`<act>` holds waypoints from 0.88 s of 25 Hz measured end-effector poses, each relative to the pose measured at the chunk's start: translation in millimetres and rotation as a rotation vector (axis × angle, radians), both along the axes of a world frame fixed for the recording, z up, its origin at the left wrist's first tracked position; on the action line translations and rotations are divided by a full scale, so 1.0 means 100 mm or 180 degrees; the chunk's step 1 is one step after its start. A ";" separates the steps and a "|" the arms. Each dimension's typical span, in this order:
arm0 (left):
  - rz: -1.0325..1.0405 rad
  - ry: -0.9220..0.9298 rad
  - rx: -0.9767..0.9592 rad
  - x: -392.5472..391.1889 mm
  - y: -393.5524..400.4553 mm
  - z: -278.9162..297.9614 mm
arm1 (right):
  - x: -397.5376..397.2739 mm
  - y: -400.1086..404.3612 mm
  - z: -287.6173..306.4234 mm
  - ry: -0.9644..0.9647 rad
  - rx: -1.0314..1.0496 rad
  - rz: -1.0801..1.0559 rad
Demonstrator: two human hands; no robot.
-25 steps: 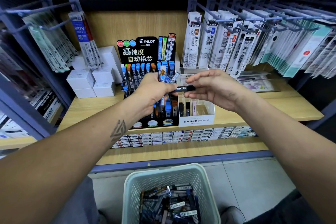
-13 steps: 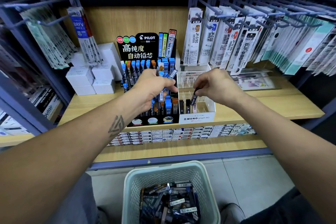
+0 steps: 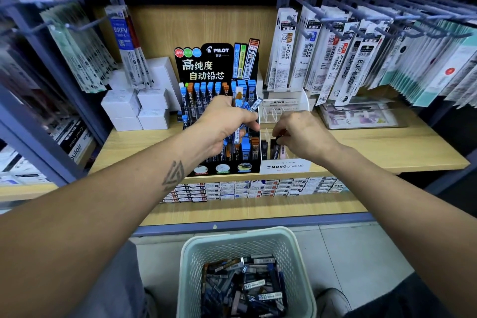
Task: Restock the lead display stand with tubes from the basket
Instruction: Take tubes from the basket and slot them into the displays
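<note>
Left hand [image 3: 227, 121] curled around a fanned bunch of lead tubes [image 3: 244, 117], blue and grey ends sticking out above and below the fingers. It's held in front of the black Pilot lead display stand [image 3: 204, 64], whose rows of blue and orange tubes sit just behind and below the knuckles

Right hand [image 3: 300, 134] fingers bent down, fingertips pinching the top of a dark lead tube [image 3: 276, 148] standing upright in a front compartment of the clear Mono graph MG stand [image 3: 285, 166]. That stand touches the Pilot one, just right of the left-hand fingers. Another dark tube stands in the compartment to the left of the pinched one, a pale pink one beside it under the fingers

Pale green basket [image 3: 296, 245] on the floor well below both hands, between the forearms, holding a loose heap of dark and blue tubes [image 3: 245, 284]

Both stands sit on the wooden shelf [image 3: 387, 147]; hanging refill packs [image 3: 335, 54] above the right hand
</note>
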State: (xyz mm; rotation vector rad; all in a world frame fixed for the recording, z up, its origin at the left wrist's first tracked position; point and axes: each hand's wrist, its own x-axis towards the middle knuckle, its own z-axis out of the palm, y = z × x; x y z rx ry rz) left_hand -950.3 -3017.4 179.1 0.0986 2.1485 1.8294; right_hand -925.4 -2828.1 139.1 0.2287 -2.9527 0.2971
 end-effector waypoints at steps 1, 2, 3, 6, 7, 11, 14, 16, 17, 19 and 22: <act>0.0001 -0.0002 0.0003 0.00 0.00 0.00 | 0.00 0.00 -0.02 -0.0020 0.0047 -0.0008; -0.0004 0.0003 0.0002 0.00 0.00 0.01 | 0.01 -0.02 -0.04 -0.0046 0.0098 -0.0003; -0.0012 0.0011 -0.0003 0.01 0.00 0.01 | 0.01 -0.03 -0.07 -0.0082 0.0126 0.0011; -0.0033 0.0037 -0.0038 0.00 0.00 0.00 | 0.02 -0.06 -0.12 -0.0158 0.0088 0.0063; -0.0039 0.0042 -0.0050 0.00 0.00 0.00 | 0.01 -0.06 -0.13 -0.0153 0.0083 0.0053; -0.0078 0.0043 -0.0062 0.01 0.00 0.00 | 0.00 -0.06 -0.14 -0.0092 0.0100 0.0002; -0.0101 0.0028 -0.0107 0.00 0.00 -0.02 | 0.01 -0.05 -0.14 -0.0049 0.0049 -0.0012; -0.0102 -0.0005 -0.0110 -0.01 0.00 -0.04 | 0.01 -0.04 -0.11 -0.0003 0.0028 0.0018; -0.0108 -0.0024 -0.0111 -0.02 0.00 -0.05 | 0.02 -0.03 -0.08 0.0007 0.0005 -0.0003; -0.0152 -0.0081 -0.0076 -0.02 0.00 -0.07 | 0.02 -0.04 0.00 0.0041 -0.0156 -0.0147; -0.0297 -0.0181 -0.0006 -0.01 0.00 -0.10 | 0.01 -0.08 0.17 -0.0223 -0.2049 -0.0572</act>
